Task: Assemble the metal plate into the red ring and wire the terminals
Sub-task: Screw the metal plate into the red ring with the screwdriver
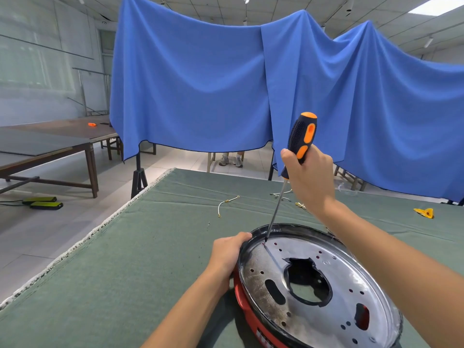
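Metal plate sits in red ring; left hand grips rim, right hand clenches screwdriver (tip at hole).

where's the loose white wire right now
In the head view, the white wire lies on the green cloth, left of the screwdriver and beyond the metal plate.

Open green cloth left of red ring; loose wire beyond.
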Action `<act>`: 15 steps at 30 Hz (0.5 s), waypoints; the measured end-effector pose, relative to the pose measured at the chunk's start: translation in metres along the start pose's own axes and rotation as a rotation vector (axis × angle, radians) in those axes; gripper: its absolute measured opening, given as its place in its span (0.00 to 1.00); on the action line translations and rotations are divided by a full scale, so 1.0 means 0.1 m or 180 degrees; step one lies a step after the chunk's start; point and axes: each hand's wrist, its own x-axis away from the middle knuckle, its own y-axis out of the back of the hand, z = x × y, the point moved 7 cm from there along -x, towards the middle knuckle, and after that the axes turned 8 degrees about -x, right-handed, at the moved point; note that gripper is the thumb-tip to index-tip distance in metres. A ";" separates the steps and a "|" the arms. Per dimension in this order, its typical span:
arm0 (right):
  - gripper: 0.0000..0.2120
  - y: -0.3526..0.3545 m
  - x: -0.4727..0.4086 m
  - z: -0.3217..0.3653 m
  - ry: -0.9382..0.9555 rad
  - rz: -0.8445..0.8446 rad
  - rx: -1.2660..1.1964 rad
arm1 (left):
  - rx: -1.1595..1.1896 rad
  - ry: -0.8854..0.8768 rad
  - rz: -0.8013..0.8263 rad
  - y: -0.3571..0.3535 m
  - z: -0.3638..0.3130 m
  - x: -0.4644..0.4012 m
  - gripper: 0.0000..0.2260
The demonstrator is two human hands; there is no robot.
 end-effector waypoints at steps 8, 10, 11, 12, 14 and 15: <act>0.19 -0.01 -0.02 -0.04 -0.0046 0.0066 -0.0011 | -0.2301 -0.1580 -0.0239 -0.01 -0.50 -0.03 0.16; 0.20 0.00 -0.01 0.00 0.0008 0.0049 -0.0013 | -0.2780 -0.1923 -0.0065 -0.13 -0.65 0.00 0.16; 0.20 0.00 0.00 0.02 0.0035 0.0066 0.0013 | -0.2999 -0.2008 0.0079 -0.21 -0.69 0.00 0.15; 0.19 0.00 0.00 0.04 0.0048 0.0093 0.0048 | -0.3237 -0.2044 0.0191 -0.28 -0.71 -0.01 0.12; 0.19 0.00 0.01 0.07 0.0074 0.0105 0.0068 | -0.3691 -0.2120 0.0229 -0.37 -0.72 -0.02 0.06; 0.18 0.00 0.02 0.09 0.0107 0.0082 0.0048 | -0.3869 -0.2151 0.0206 -0.39 -0.72 -0.03 0.04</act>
